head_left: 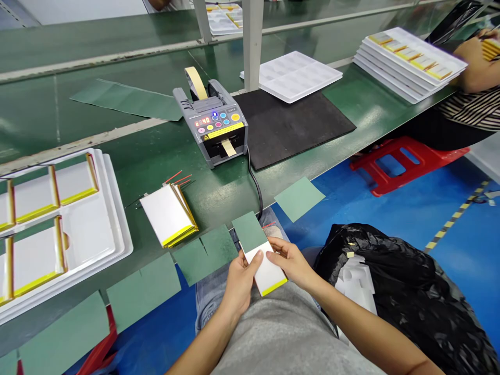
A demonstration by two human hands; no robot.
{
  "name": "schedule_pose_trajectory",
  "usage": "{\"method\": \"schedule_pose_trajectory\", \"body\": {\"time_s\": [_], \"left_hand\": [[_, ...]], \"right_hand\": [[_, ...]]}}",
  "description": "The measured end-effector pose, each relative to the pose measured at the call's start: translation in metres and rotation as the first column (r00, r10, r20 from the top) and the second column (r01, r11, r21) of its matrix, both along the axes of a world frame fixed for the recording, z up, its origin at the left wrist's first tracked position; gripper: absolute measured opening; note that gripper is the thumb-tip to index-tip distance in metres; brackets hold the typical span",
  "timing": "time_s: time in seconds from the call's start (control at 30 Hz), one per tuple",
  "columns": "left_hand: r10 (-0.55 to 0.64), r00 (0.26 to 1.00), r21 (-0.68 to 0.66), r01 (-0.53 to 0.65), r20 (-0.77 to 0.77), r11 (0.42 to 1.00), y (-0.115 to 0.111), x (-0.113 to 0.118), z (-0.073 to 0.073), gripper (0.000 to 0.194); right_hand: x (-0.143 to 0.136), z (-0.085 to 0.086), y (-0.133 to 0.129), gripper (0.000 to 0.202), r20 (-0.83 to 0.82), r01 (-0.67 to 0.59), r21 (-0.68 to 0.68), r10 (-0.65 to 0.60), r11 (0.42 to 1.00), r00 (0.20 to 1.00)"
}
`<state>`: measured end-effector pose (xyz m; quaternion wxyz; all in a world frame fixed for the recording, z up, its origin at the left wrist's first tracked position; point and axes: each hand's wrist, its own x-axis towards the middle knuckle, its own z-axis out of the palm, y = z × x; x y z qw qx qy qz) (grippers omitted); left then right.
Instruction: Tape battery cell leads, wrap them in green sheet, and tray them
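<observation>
A white battery pouch [265,268] with a yellow bottom edge and a green sheet [249,230] over its upper part is held above the lap. My left hand [241,281] grips its left side, thumb on the white face. My right hand [291,260] holds the right side, thumb also on the face. Red wires show by the upper right edge. On the bench to the left lies a small stack of similar pouches [167,213] with red wires. Several green sheets [144,291] hang along the bench's front edge, and another sheet [300,199] lies to the right.
A tape dispenser [214,125] stands behind a black mat [297,127]'s left edge. Trays with pouches [89,224] are at left; an unfilled tray [299,75] and stacked trays [406,62] lie rear right. A black bag [410,291], red stool [402,161] and another person's arm [474,65] are right.
</observation>
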<state>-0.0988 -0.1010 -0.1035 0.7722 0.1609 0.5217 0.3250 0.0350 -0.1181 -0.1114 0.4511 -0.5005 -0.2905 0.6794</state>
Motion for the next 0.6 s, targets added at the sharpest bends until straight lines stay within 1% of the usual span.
{"method": "schedule_pose_trajectory", "body": {"time_s": [0.1, 0.2, 0.33, 0.47, 0.53, 0.6], "left_hand": [[0.011, 1.000, -0.012, -0.011, 0.000, 1.000, 0.001, 0.001, 0.005, 0.045], [0.045, 0.999, -0.047, -0.046, -0.011, 0.998, 0.001, 0.003, 0.007, 0.044], [0.078, 0.997, -0.055, -0.079, -0.028, 0.995, 0.001, 0.006, 0.005, 0.041], [0.087, 0.995, -0.048, -0.089, -0.042, 0.995, 0.001, 0.008, 0.004, 0.037], [0.097, 0.994, -0.038, -0.099, -0.043, 0.994, 0.000, 0.007, 0.007, 0.037], [0.089, 0.995, -0.024, -0.091, -0.050, 0.996, -0.004, 0.003, 0.012, 0.037]], "right_hand": [[0.000, 0.000, -0.001, 0.036, 0.009, 0.000, 0.005, 0.000, 1.000, 1.000], [0.001, 0.001, -0.001, 0.036, 0.033, -0.002, -0.005, 0.002, 1.000, 0.999], [0.002, 0.003, 0.004, 0.035, 0.079, 0.005, -0.040, -0.002, 0.999, 0.997], [0.000, 0.003, 0.017, 0.033, 0.144, 0.042, -0.084, -0.029, 0.996, 0.989], [0.000, 0.004, 0.021, 0.033, 0.192, 0.071, -0.079, -0.055, 0.994, 0.980], [-0.002, 0.010, 0.018, 0.034, 0.229, 0.091, -0.064, -0.074, 0.994, 0.971]]}}
